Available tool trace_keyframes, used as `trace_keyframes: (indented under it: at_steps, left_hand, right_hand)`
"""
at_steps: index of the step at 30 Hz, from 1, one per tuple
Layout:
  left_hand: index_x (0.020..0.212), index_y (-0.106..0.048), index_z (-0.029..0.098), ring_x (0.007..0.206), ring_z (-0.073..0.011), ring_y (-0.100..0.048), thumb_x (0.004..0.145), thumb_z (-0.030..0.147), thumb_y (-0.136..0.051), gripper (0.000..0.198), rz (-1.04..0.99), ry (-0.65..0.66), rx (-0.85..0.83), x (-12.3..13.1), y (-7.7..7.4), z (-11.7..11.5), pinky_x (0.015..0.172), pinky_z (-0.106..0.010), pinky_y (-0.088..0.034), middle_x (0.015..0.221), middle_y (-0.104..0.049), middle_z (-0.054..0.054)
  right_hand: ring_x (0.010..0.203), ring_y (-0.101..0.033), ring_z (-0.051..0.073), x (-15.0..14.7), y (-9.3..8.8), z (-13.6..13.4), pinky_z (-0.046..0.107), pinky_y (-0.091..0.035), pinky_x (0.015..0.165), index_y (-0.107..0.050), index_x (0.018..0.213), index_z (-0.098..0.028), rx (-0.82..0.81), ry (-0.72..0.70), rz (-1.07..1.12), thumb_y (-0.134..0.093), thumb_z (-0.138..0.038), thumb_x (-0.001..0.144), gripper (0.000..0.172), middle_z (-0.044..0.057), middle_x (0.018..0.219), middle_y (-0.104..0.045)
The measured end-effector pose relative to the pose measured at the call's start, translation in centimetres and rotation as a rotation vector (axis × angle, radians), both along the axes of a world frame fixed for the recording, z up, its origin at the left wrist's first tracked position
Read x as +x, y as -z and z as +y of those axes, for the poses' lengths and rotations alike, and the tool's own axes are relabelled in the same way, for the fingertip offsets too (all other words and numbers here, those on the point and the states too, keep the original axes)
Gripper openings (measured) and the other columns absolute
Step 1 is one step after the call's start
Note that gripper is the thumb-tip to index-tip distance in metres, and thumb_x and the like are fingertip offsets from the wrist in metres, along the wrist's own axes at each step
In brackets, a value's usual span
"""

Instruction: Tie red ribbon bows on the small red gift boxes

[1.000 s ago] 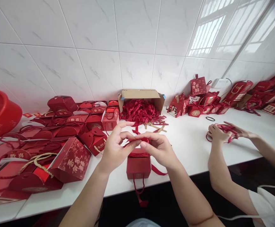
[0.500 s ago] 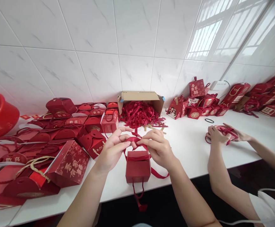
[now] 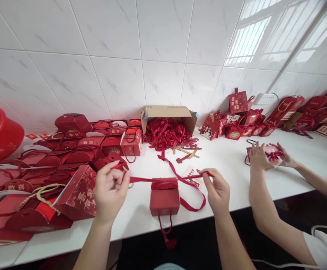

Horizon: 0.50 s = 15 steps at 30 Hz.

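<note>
A small red gift box (image 3: 165,202) sits at the table's front edge, its cord handle hanging over the edge. My left hand (image 3: 111,189), to the left of the box, pinches one end of a red ribbon (image 3: 142,180). On the other side my right hand (image 3: 216,187) is closed on another part of the ribbon. Between both hands the ribbon runs taut across the top of the box. A loose length of it curls on the table to the right of the box, and another stretches back toward the cardboard box.
A cardboard box (image 3: 169,111) full of red ribbons stands by the wall. Many red gift boxes (image 3: 80,193) crowd the left, near a red basin (image 3: 0,135). More red boxes (image 3: 238,101) stand at right. A co-worker's hands (image 3: 260,157) hold a ribboned box.
My hands have moved apart from above the box, pulling the ribbon straight between them. A white printed card now shows behind it. The co-worker's hands have shifted slightly on their box.
</note>
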State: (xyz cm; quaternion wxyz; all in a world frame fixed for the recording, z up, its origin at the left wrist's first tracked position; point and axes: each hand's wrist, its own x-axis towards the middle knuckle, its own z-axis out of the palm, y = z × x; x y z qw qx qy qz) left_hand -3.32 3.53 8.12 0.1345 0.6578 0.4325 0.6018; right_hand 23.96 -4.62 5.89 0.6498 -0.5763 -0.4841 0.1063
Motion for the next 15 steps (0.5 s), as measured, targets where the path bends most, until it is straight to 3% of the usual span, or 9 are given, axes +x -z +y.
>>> trace_keyframes:
  at_steps: [4, 7, 10, 12, 15]
  left_hand:
    - [0.111, -0.053, 0.019, 0.052, -0.0105, -0.047, 0.08, 0.025, -0.059, 0.033, 0.106, -0.093, -0.164, -3.6, 5.7, -0.4, 0.063, -0.024, -0.048, 0.058, -0.041, 0.009]
    - [0.106, -0.056, 0.02, 0.049, -0.0113, -0.046, 0.079, 0.028, -0.057, 0.028, 0.174, -0.141, -0.271, -5.1, 8.7, -1.0, 0.057, -0.024, -0.043, 0.056, -0.042, 0.009]
    - [0.102, -0.06, 0.021, 0.058, -0.015, -0.051, 0.077, 0.028, -0.058, 0.026, 0.202, -0.146, -0.317, -5.3, 9.3, -1.0, 0.068, -0.03, -0.046, 0.06, -0.046, 0.006]
    - [0.094, -0.063, 0.021, 0.076, -0.0205, -0.056, 0.075, 0.029, -0.06, 0.02, 0.192, -0.131, -0.316, -4.8, 8.7, -0.9, 0.083, -0.037, -0.045, 0.071, -0.055, 0.001]
    - [0.09, -0.061, 0.021, 0.1, -0.0256, -0.056, 0.078, 0.035, -0.061, 0.019, 0.131, -0.071, -0.328, -2.7, 7.4, -1.2, 0.098, -0.044, -0.04, 0.094, -0.062, -0.007]
  right_hand:
    - [0.065, -0.06, 0.021, 3.2, 5.3, -3.0, 0.034, -0.048, 0.062, -0.064, 0.071, -0.017, -0.192, 0.206, 0.075, -0.06, -0.045, 0.082, 0.03, 0.005, 0.068, -0.064]
    - [0.054, -0.058, 0.022, 4.4, 8.0, -4.6, 0.033, -0.046, 0.051, -0.065, 0.067, -0.016, -0.315, 0.246, 0.115, -0.061, -0.048, 0.079, 0.034, 0.004, 0.058, -0.063]
    - [0.062, -0.062, 0.026, 4.8, 9.0, -4.8, 0.038, -0.05, 0.058, -0.069, 0.073, -0.015, -0.374, 0.258, 0.102, -0.06, -0.051, 0.076, 0.037, 0.007, 0.067, -0.067]
    - [0.083, -0.064, 0.032, 4.8, 8.6, -4.2, 0.047, -0.051, 0.075, -0.07, 0.089, -0.014, -0.362, 0.314, 0.073, -0.059, -0.052, 0.075, 0.041, 0.013, 0.092, -0.068]
    - [0.111, -0.055, 0.035, 4.3, 7.1, -2.7, 0.056, -0.041, 0.097, -0.061, 0.114, -0.015, -0.287, 0.341, 0.016, -0.058, -0.05, 0.077, 0.05, 0.017, 0.123, -0.055]
